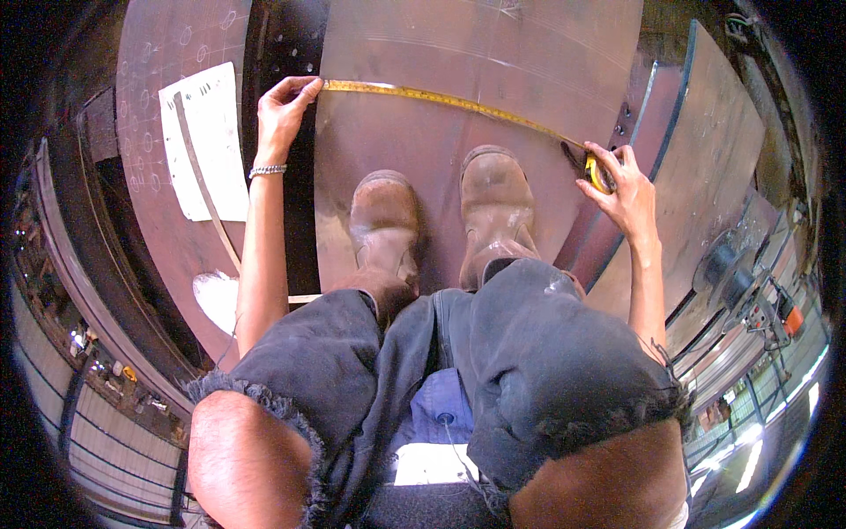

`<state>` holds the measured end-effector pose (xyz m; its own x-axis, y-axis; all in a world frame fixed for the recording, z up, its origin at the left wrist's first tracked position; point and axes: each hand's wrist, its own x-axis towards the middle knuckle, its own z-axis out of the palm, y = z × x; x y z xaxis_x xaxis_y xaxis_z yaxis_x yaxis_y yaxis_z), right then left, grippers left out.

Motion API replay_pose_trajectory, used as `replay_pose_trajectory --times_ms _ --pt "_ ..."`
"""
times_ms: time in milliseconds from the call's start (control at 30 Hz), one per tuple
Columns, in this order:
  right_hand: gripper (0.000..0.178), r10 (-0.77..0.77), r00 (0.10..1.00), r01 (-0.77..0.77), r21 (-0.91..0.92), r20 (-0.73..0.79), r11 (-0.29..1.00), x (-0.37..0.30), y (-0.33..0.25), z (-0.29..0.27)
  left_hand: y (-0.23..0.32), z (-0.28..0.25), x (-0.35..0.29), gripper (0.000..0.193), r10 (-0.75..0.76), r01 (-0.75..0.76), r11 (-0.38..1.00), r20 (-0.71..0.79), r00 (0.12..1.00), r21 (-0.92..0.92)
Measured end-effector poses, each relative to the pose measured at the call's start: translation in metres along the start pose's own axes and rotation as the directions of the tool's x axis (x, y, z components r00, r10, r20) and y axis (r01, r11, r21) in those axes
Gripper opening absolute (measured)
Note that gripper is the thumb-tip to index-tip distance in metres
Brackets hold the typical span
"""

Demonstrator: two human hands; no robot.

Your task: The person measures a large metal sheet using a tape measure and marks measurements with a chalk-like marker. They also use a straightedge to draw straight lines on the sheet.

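Observation:
A yellow tape measure blade (458, 103) stretches across a brown steel plate (414, 48) in front of my boots. At the plate's left edge my left hand (286, 106) pinches the blade's end between thumb and fingers. My right hand (627, 189), further right, is wrapped around the yellow and black tape measure case (600, 174). Between the hands the blade lies close to the plate, sloping slightly down toward the right. A dark strap hangs beside the case.
My brown boots (385, 207) stand on the plate. A dark gap (295, 176) runs along its left side. Beyond it lie a white sheet (211, 150) and a thin metal strip (191, 150) on another marked plate. An upright steel edge (674, 106) rises at right, near a spool-like machine (736, 273).

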<state>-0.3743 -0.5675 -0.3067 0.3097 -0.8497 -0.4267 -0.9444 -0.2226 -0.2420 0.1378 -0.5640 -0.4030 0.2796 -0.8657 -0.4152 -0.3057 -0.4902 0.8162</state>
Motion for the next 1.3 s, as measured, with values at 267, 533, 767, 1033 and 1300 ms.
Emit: replay_pose_trajectory --times_ms 267,533,767,1033,1300 --pt "0.053 0.141 0.981 -0.045 0.554 -0.131 0.832 0.010 -0.035 -0.024 0.050 0.009 -0.010 0.036 0.013 -0.052 0.979 -0.191 0.981 -0.197" --pt "0.042 0.166 0.986 -0.026 0.939 -0.034 0.344 0.044 -0.149 -0.026 0.134 0.078 -0.082 0.090 0.241 -0.052 0.958 0.688 0.685 -0.283" --pt "0.044 0.050 0.998 0.011 0.943 -0.030 0.332 0.064 -0.188 -0.016 0.143 0.082 -0.095 0.080 0.224 -0.085 0.963 0.587 0.778 -0.256" --pt "0.029 -0.088 0.987 0.163 0.794 -0.138 0.586 0.083 -0.166 -0.007 0.122 0.064 -0.081 0.051 0.095 0.150 0.890 0.498 0.862 -0.430" --pt "0.057 -0.076 0.981 0.120 0.254 -0.176 0.960 0.111 -0.115 0.012 0.119 0.041 -0.065 0.051 -0.010 0.143 0.910 0.325 0.946 -0.388"
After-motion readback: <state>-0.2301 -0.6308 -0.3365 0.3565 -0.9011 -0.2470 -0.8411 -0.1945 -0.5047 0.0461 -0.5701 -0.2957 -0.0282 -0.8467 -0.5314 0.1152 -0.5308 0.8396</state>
